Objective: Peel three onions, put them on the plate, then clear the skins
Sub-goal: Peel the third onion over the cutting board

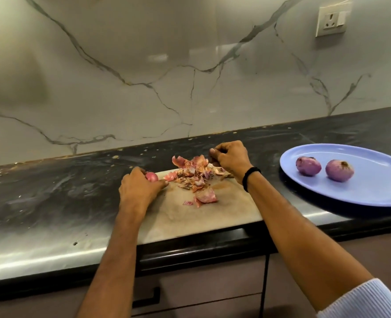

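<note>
At centre frame the left hand (141,187) curls its fingers round a third onion (152,176) at the left edge of the board (203,219). The right hand (231,159) is curled at the far side of the skins (195,174) piled on the board; whether it pinches any, I cannot tell. Two peeled onions (308,165) sit on the blue plate (373,191) at right.
</note>
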